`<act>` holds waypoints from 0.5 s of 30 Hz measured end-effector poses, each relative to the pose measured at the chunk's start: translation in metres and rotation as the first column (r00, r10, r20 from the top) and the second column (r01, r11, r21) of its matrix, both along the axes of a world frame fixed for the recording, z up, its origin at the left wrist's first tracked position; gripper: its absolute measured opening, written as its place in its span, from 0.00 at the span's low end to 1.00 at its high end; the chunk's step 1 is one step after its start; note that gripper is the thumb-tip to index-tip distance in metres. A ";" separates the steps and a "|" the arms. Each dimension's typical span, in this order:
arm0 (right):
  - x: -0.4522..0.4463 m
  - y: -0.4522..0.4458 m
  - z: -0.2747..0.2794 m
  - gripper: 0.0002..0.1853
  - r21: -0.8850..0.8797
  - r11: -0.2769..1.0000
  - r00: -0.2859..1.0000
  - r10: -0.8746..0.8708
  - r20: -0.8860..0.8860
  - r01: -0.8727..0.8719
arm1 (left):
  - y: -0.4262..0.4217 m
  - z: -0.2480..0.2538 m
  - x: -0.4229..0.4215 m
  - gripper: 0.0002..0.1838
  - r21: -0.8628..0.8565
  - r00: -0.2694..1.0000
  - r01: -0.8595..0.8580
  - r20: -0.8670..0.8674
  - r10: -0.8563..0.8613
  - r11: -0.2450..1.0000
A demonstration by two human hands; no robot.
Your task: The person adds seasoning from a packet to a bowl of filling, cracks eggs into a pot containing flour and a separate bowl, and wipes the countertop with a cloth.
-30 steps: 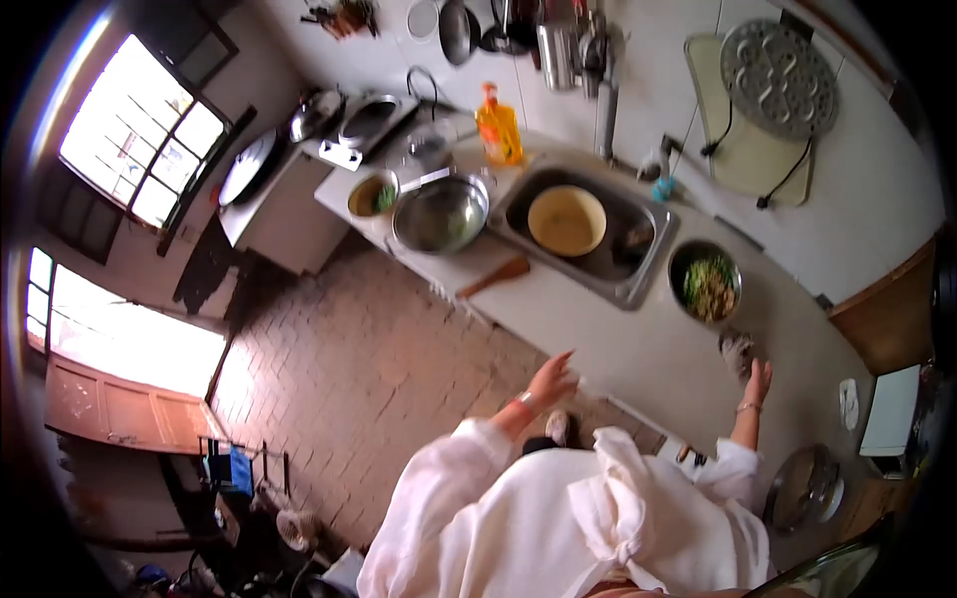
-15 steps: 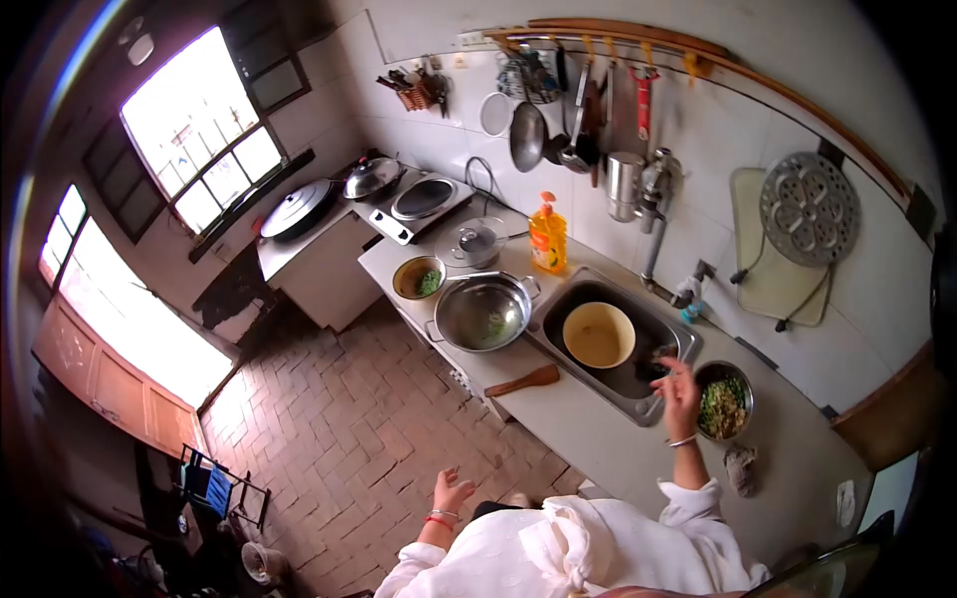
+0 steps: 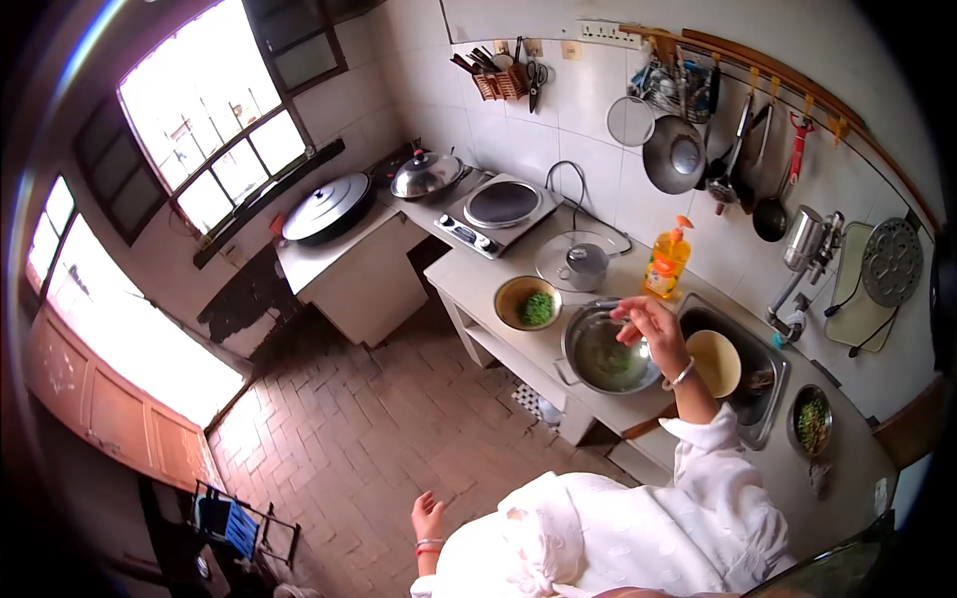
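Observation:
My right hand (image 3: pixel 651 334) is raised over the right rim of a wide steel pot (image 3: pixel 606 367) on the counter. Its fingers are apart and loosely bent, with nothing seen in them; whether it touches the rim I cannot tell. Just beyond that wrist, a cream bowl (image 3: pixel 720 361) sits in the metal sink (image 3: pixel 760 407). Left of the pot stands a small bowl (image 3: pixel 506 297) with chopped greens (image 3: pixel 538 308). Down by my side, above the brick floor, my left hand (image 3: pixel 429 518) hangs open and holds nothing. A wooden spatula (image 3: pixel 643 429) is partly hidden behind my right sleeve.
An orange soap bottle (image 3: pixel 666 261) and a lidded pot (image 3: pixel 581 265) stand behind the steel pot. A hotplate (image 3: pixel 501 207) is further left. Right of the sink is a metal bowl of chopped food (image 3: pixel 812 421). Pans and ladles hang above; a blue chair (image 3: pixel 239 528) stands lower left.
My right hand has moved left, from beside the sink and the bowl of chopped food to above the steel pot. The view has turned left; my left hand stays low and open.

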State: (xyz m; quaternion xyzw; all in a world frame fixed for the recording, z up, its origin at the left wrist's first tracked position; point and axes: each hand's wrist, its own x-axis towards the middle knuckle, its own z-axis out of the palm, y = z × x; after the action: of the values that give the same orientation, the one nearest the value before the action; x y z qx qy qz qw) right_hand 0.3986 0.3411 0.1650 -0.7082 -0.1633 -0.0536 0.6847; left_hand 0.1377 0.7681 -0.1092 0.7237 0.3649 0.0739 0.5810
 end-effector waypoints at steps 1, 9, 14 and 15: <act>0.020 0.024 0.006 0.14 0.000 1.000 1.000 0.022 -0.015 -0.022 | 0.037 -0.009 0.004 0.24 0.022 0.999 -0.043 -0.003 0.043 0.999; 0.165 0.126 0.058 0.12 -0.141 0.987 0.995 -0.086 -0.054 0.078 | 0.181 -0.007 0.124 0.19 -0.114 0.995 0.005 0.099 0.007 0.993; 0.305 0.168 0.095 0.12 -0.100 0.973 0.978 -0.205 0.040 0.208 | 0.223 0.009 0.285 0.15 -0.059 0.956 0.179 0.247 -0.159 0.982; 0.337 0.176 0.103 0.12 -0.070 0.975 0.977 -0.205 0.056 0.209 | 0.235 0.019 0.319 0.16 -0.017 0.950 0.208 0.243 -0.197 0.978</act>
State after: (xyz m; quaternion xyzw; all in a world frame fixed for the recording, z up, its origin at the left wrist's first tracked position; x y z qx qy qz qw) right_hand 0.7352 0.5173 0.2682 -0.7453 -0.1074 -0.1355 0.6439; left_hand 0.4569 1.0031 -0.0899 0.7307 0.2172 0.0932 0.6405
